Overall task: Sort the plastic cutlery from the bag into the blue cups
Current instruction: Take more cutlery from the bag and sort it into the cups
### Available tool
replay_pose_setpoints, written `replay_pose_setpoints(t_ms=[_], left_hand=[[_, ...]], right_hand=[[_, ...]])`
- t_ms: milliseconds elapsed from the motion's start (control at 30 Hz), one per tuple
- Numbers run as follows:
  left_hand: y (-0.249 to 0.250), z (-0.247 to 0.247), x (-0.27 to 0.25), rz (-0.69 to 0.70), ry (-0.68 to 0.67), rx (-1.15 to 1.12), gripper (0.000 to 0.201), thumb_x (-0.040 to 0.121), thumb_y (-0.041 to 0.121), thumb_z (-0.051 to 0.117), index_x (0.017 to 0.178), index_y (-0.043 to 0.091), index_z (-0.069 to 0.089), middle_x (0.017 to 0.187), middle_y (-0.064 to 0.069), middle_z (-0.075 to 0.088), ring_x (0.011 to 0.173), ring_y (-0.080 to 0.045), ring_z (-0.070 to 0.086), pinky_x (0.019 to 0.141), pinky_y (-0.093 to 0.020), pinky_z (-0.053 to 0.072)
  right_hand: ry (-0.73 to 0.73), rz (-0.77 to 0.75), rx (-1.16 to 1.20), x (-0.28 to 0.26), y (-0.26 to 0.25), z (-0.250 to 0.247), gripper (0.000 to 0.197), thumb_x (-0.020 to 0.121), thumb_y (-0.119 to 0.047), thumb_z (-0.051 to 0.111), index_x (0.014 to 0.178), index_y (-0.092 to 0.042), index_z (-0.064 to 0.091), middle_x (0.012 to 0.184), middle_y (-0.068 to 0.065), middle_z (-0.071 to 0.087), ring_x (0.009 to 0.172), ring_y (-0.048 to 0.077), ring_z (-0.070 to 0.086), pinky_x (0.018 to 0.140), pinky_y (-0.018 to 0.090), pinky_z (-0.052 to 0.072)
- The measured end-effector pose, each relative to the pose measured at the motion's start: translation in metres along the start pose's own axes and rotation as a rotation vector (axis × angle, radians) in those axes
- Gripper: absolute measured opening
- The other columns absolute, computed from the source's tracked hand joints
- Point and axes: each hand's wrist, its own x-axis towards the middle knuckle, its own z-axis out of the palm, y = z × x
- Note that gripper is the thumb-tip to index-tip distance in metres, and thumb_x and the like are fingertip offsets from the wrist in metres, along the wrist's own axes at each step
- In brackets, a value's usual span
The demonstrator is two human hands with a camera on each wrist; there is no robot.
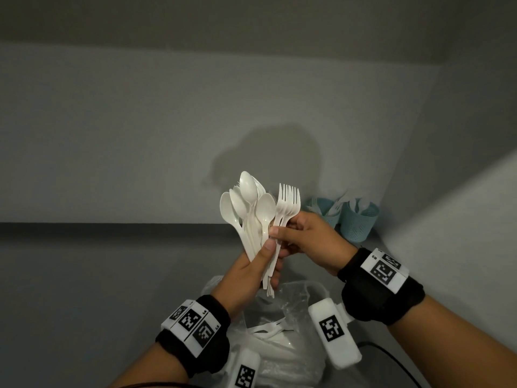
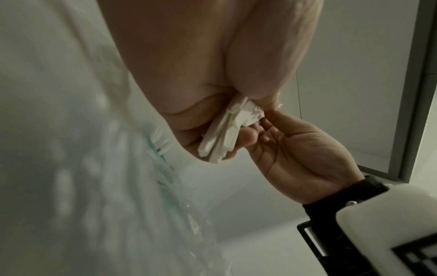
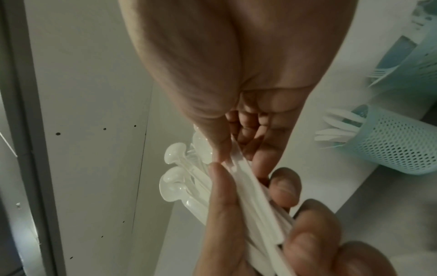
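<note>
My left hand [image 1: 263, 259] grips a fanned bunch of white plastic spoons [image 1: 246, 203] by their handles, raised in front of the wall. My right hand [image 1: 296, 233] pinches a stack of white forks [image 1: 288, 203] at the neck, right beside the spoons, and both hands touch. In the right wrist view the handles [image 3: 250, 201] run between the fingers [image 3: 283, 186] of both hands and the spoon bowls [image 3: 175, 179] show behind. The handle ends [image 2: 224, 134] show in the left wrist view. Two blue mesh cups [image 1: 358, 219] with cutlery stand at the back right. The clear plastic bag [image 1: 282, 326] lies below my hands.
The grey counter [image 1: 84, 289] meets a wall with a dark strip at the back. A white side panel [image 1: 461, 219] rises close behind the cups. A black cable [image 1: 391, 359] runs at the lower right. One blue mesh cup [image 3: 397, 143] holds white knives.
</note>
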Motion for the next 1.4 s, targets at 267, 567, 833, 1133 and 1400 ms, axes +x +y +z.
replay_pose_setpoints(t_ms=[267, 567, 833, 1133, 1400], left_hand=[[-0.005, -0.003, 0.004, -0.022, 0.039, 0.024, 0.041, 0.092, 0.048, 0.043, 0.101, 0.012, 0.059, 0.071, 0.004, 0.057, 0.060, -0.009, 0.053, 0.061, -0.025, 0.047], [-0.016, -0.003, 0.016, -0.081, 0.059, 0.092, 0.037, 0.095, 0.040, 0.042, 0.091, 0.006, 0.057, 0.072, -0.006, 0.054, 0.059, -0.009, 0.052, 0.057, -0.022, 0.048], [-0.010, -0.010, 0.034, -0.095, 0.062, 0.078, 0.042, 0.086, 0.050, 0.043, 0.077, 0.011, 0.053, 0.060, -0.002, 0.052, 0.058, -0.013, 0.049, 0.060, -0.023, 0.047], [-0.020, -0.023, 0.049, -0.123, 0.115, 0.085, 0.042, 0.088, 0.050, 0.043, 0.077, 0.011, 0.055, 0.063, -0.004, 0.053, 0.062, -0.017, 0.051, 0.068, -0.032, 0.048], [-0.015, -0.021, 0.054, -0.098, 0.083, 0.043, 0.041, 0.089, 0.048, 0.044, 0.076, 0.010, 0.055, 0.062, -0.004, 0.053, 0.059, -0.015, 0.052, 0.067, -0.030, 0.050]], right_hand=[[0.091, -0.008, 0.016, 0.000, 0.004, -0.004, 0.014, 0.091, -0.005, 0.056, 0.101, -0.014, 0.056, 0.072, -0.002, 0.063, 0.059, 0.002, 0.065, 0.063, 0.021, 0.058], [0.260, 0.031, 0.042, 0.019, 0.002, -0.045, 0.006, 0.089, -0.002, 0.058, 0.084, -0.005, 0.058, 0.070, 0.007, 0.059, 0.054, 0.007, 0.062, 0.058, 0.020, 0.058], [0.645, 0.197, -0.695, 0.117, 0.038, -0.146, 0.024, 0.082, -0.022, 0.068, 0.092, 0.000, 0.066, 0.098, 0.016, 0.071, 0.089, 0.033, 0.066, 0.082, 0.034, 0.051], [0.464, 0.482, -0.874, 0.157, 0.092, -0.161, 0.031, 0.087, -0.019, 0.064, 0.109, 0.003, 0.063, 0.120, 0.020, 0.063, 0.111, 0.032, 0.059, 0.089, 0.030, 0.046], [0.480, 0.543, -0.854, 0.164, 0.091, -0.160, 0.047, 0.078, -0.027, 0.073, 0.112, 0.003, 0.062, 0.125, 0.018, 0.061, 0.116, 0.030, 0.057, 0.103, 0.034, 0.042]])
